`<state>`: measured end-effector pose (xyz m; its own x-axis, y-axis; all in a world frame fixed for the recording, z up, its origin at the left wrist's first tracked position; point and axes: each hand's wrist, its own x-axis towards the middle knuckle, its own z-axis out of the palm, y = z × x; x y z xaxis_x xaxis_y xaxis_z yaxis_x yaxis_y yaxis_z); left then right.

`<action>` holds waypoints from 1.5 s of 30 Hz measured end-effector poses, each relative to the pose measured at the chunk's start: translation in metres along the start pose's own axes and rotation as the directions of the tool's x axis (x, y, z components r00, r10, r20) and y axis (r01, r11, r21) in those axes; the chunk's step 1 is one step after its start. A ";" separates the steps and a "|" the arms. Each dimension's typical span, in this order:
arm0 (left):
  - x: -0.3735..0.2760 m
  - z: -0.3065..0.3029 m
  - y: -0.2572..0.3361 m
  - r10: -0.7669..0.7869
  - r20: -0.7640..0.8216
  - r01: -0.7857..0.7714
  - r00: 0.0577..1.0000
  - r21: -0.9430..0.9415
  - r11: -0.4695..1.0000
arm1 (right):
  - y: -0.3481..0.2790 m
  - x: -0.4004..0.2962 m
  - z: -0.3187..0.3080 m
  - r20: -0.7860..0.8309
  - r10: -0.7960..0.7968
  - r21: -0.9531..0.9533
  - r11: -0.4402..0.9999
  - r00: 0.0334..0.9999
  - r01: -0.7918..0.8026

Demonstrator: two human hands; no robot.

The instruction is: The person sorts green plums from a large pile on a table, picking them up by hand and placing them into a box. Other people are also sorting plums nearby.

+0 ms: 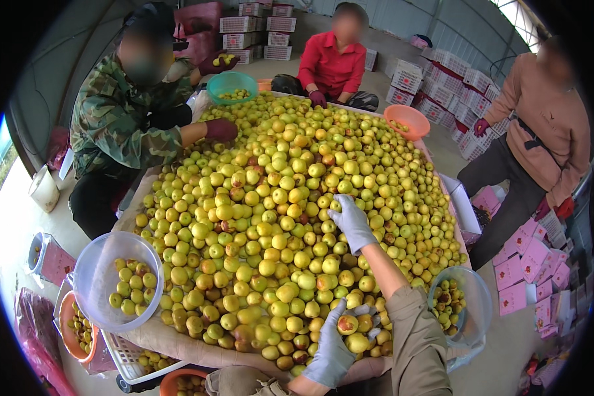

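Note:
A large heap of yellow-green jujubes [257, 198], some with red-brown patches, covers a cloth-lined table before me. My left hand [330, 346], in a grey glove, is palm up at the near edge. It cradles several jujubes [347, 324], its fingers partly hidden behind them. Farther out, my right hand [352, 222], also gloved in grey, reaches over the heap with its back towards me. Its fingertips are at the fruit; whether they grip one is unclear. By my right forearm stands a clear plastic bowl [477, 302] with browner jujubes inside.
A clear bowl [91, 317] sits at the near left corner; green [232, 98] and orange [416, 119] bowls are at the far side. One person's gloved hand [222, 130] works in the heap. Two other people are around the table. Crates [407, 76] and pink cartons [512, 279] stand beyond.

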<state>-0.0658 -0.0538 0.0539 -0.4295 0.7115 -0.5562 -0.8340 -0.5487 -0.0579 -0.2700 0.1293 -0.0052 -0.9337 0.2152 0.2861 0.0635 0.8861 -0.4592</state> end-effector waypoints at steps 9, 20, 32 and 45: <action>-0.004 0.000 0.002 0.022 0.002 -0.022 1.000 -0.012 1.000 | -0.008 0.021 -0.011 0.540 0.244 0.591 0.571 0.805 -0.569; -0.010 0.007 0.005 0.045 0.151 -0.053 0.987 0.051 0.997 | -0.037 -0.087 -0.099 0.713 -0.321 0.690 0.476 0.623 -0.545; 0.001 -0.002 0.001 0.050 0.190 -0.039 0.981 -0.061 0.997 | -0.036 -0.109 -0.101 0.753 -0.252 0.607 0.622 0.607 -0.495; -0.020 0.019 0.000 -0.128 0.299 0.114 0.946 0.063 0.991 | -0.008 -0.039 -0.006 0.172 -0.067 0.188 0.982 0.983 0.034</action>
<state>-0.0638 -0.0599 0.0804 -0.4028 0.8742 -0.2711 -0.8977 -0.4351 -0.0692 -0.2316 0.1159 -0.0077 -0.9825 0.0820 0.1675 -0.0355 0.7995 -0.5996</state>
